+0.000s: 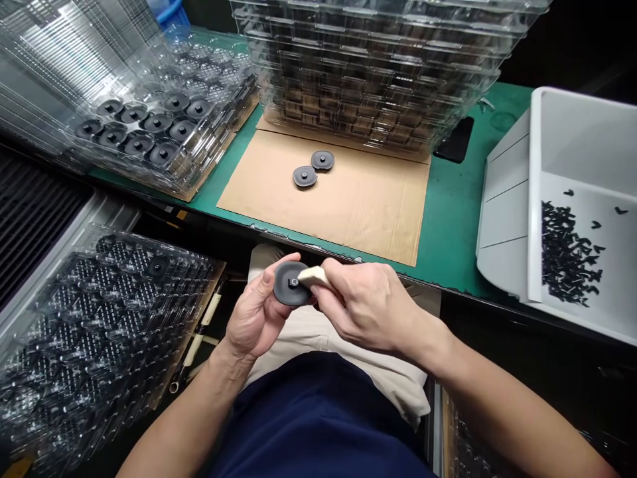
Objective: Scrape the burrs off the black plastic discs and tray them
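Note:
My left hand (256,318) grips a round black plastic disc (284,292) by its edge, its face with a small square centre post turned up. In my right hand (363,299) is a small cream-coloured block (314,273), pinched between thumb and fingers. The block's tip touches or nearly touches the disc beside the centre post; which of the two I cannot tell. Both hands are over my lap, in front of the table edge. Two similar black discs, a nearer one (304,176) and a farther one (322,160), lie close together on a cardboard sheet (368,212).
Behind the cardboard rises a tall stack of clear plastic trays (378,79). A tray of black discs (149,133) stands at the left; more stacked trays (99,318) sit lower left. At right, a white bin (535,199) holds small black pieces (570,252), near a dark phone (455,139).

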Demonstrator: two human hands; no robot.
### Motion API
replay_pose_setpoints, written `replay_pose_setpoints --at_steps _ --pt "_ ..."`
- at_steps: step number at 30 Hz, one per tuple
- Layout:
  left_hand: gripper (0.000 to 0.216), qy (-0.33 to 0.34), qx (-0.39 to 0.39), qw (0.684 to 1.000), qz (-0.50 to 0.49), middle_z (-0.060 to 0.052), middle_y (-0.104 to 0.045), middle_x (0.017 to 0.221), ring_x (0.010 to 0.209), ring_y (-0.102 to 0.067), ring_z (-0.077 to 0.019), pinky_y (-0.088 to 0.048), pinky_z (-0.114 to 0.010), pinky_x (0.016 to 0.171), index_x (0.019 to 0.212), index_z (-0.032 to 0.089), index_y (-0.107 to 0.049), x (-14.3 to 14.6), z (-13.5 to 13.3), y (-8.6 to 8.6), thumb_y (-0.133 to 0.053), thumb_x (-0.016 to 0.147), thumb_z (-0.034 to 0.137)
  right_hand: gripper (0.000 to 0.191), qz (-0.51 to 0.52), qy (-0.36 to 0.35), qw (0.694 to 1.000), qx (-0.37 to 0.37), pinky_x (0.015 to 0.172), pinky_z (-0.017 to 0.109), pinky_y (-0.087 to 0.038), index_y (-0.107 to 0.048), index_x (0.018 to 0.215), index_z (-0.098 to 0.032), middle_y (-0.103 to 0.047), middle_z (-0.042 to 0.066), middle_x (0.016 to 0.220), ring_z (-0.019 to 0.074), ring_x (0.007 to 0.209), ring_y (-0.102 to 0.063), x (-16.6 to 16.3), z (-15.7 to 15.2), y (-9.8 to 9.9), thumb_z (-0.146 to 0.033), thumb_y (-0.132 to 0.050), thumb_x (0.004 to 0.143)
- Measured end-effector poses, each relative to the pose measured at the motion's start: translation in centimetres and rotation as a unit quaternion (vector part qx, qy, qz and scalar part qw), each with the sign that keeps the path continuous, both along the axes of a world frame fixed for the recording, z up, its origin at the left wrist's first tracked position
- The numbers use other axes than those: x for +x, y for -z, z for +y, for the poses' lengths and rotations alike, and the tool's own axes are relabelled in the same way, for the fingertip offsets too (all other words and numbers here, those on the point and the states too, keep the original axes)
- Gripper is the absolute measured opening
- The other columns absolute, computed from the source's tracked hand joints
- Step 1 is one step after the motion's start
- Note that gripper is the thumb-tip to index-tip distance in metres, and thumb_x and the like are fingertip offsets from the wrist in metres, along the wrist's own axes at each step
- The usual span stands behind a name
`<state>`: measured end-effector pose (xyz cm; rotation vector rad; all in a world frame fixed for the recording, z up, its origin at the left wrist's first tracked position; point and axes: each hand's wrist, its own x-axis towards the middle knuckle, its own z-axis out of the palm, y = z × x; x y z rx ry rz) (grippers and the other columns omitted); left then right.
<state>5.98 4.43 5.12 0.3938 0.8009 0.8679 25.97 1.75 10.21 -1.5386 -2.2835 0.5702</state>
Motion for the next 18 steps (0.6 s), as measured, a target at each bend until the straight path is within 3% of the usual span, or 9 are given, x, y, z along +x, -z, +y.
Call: replay_pose_setpoints --at_steps 3,6,9,11,15,18 --pt "0.043 -0.014 0.02 0.999 0.022 -0.008 -0.078 0.113 0.099 -0.073 -0.0207 -0.063 -0.029 0.085 0.124 0.018 -0.074 -0.3 0.4 -0.5 -0.08 0.086 0.038 0.026 0.079 -0.046 0.992 -0.085 0.056 0.028 -0.023 -0.048 0.075 -0.021 -0.046 -0.006 0.06 0.01 0.052 -0.032 0.9 0.5 -0.7 -0.031 -0.05 0.099" --pt "0.048 0.032 0.041 0.998 0.028 -0.009 -0.075 0.12 0.104 -0.073 -0.0257 -0.065 -0.037 0.085 0.131 0.021 -0.07 -0.2 0.4 -1.0 -0.08 0.084 0.022 0.024 0.136 0.046 0.988 -0.059 0.058 0.027 -0.026 -0.058 0.08 -0.02 -0.05 -0.005 0.063 0.0099 0.056 -0.039 2.7 2.5 0.3 -0.035 -0.052 0.098" --pt "0.057 0.084 0.05 0.994 0.048 -0.01 -0.075 0.114 0.102 -0.075 -0.0283 -0.066 -0.037 0.078 0.132 0.023 -0.068 0.4 0.1 -1.0 -0.082 0.078 0.011 0.034 0.15 0.203 0.967 -0.032 0.058 0.027 -0.027 -0.053 0.072 -0.021 -0.044 -0.004 0.061 0.0108 0.058 -0.039 5.5 5.3 3.4 -0.044 -0.052 0.098" --pt "0.056 0.109 0.052 0.991 0.062 -0.008 -0.076 0.103 0.089 -0.076 -0.0252 -0.065 -0.031 0.067 0.128 0.021 -0.07 0.7 -0.2 -0.8 -0.085 0.075 0.01 0.037 0.133 0.289 0.948 -0.027 0.059 0.028 -0.027 -0.049 0.069 -0.021 -0.043 -0.004 0.062 0.0115 0.059 -0.038 7.3 6.9 6.0 -0.045 -0.052 0.097" --pt "0.029 0.139 0.035 0.986 0.084 -0.005 -0.074 0.083 0.064 -0.073 -0.0202 -0.053 -0.021 0.043 0.102 0.016 -0.072 0.9 -0.3 -0.2 -0.087 0.077 0.021 0.036 0.024 0.359 0.933 -0.003 0.061 0.029 -0.025 -0.056 0.075 -0.021 -0.054 0.001 0.066 0.015 0.062 -0.043 9.1 8.1 10.6 -0.048 -0.051 0.098" --pt "0.023 0.131 -0.001 0.987 0.091 -0.005 -0.073 0.074 0.054 -0.07 -0.018 -0.046 -0.018 0.035 0.089 0.015 -0.067 1.0 0.2 0.2 -0.081 0.084 0.032 0.036 -0.092 0.374 0.922 0.035 0.062 0.031 -0.019 -0.065 0.086 -0.019 -0.062 0.006 0.072 0.0164 0.062 -0.045 8.8 8.0 12.3 -0.05 -0.051 0.099"
